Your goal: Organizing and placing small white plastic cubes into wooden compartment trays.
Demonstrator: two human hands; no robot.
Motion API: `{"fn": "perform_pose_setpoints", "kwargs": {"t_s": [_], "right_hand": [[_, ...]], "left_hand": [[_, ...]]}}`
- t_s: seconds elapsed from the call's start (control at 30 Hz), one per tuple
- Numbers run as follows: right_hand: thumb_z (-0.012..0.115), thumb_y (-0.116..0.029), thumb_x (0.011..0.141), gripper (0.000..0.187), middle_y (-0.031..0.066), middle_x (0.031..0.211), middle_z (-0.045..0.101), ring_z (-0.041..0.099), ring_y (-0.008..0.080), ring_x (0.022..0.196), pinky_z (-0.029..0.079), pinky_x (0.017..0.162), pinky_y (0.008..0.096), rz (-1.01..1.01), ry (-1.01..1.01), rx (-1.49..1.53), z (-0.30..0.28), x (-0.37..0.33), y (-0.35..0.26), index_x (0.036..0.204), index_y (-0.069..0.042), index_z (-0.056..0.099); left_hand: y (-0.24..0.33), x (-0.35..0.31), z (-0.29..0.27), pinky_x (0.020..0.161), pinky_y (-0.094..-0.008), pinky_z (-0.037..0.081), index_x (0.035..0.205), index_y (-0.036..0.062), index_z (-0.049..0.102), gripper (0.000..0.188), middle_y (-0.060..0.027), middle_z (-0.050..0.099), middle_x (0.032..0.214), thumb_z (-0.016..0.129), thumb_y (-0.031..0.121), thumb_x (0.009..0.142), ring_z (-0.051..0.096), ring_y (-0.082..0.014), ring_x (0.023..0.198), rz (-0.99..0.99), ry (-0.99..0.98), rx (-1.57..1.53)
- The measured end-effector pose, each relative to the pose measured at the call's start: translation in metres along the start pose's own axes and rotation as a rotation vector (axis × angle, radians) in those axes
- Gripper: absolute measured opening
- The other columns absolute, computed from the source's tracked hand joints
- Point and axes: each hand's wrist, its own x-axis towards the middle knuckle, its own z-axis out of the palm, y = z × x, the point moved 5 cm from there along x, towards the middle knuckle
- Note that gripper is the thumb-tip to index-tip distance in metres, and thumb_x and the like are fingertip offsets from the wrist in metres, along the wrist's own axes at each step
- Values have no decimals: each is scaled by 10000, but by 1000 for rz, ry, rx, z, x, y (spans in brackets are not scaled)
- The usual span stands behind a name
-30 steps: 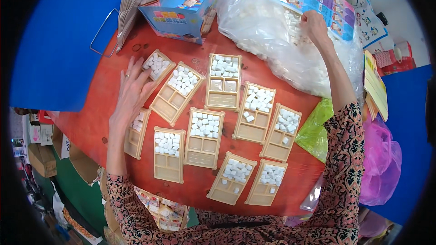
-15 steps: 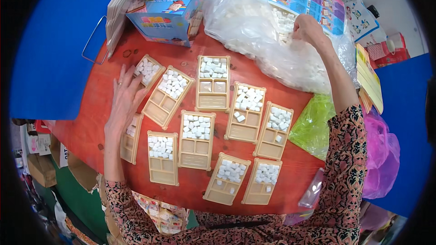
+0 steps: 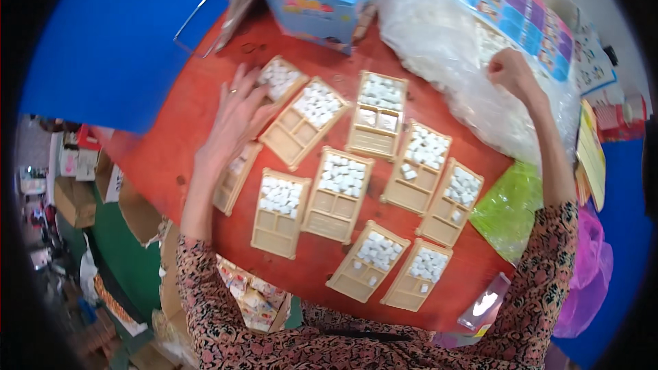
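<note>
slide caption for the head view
Left hand at a beige compartment tray of white cubes, right hand at a clear plastic bag

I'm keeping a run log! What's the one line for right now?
left hand: spread, at upper-left tray | right hand: curled, over clear bag, grip hidden | white pieces: in trays and bag | table: red

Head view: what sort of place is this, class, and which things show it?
Probably a small packing workspace: matching trays, each part-filled with white pieces, lie across a red table, beside a large clear bag of similar pieces.
</note>
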Motion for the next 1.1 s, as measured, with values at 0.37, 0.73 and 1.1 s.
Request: {"fn": "perform_pose_setpoints", "kwargs": {"t_s": [0.37, 0.73, 1.1], "right_hand": [[623, -5, 842, 29, -8, 743, 564, 506, 64, 691, 418, 620, 216, -180, 210, 482, -84, -38, -150, 849, 15, 603], [651, -44, 756, 120, 195, 724, 636, 629, 300, 659, 491, 636, 364, -503, 176, 738, 56, 29, -324, 849, 32, 661], [627, -35, 741, 96, 195, 765, 648, 630, 380, 726, 498, 672, 429, -426, 239, 698, 107, 48, -352, 822, 2, 663]], "left_hand": [[-4, -1, 5, 1102, -613, 183, 1163, -2, 556, 425, -231, 375, 1414, 516, 358, 939, 211, -425, 1394, 63, 76, -74], [5, -1, 3, 1061, -645, 244, 1108, 0, 556, 362, -178, 426, 1344, 547, 309, 922, 269, -415, 1368, 140, 141, -42], [4, -4, 12, 1037, -634, 305, 1128, -10, 548, 344, -138, 481, 1273, 627, 182, 854, 344, -374, 1326, 216, 221, 21]]}}
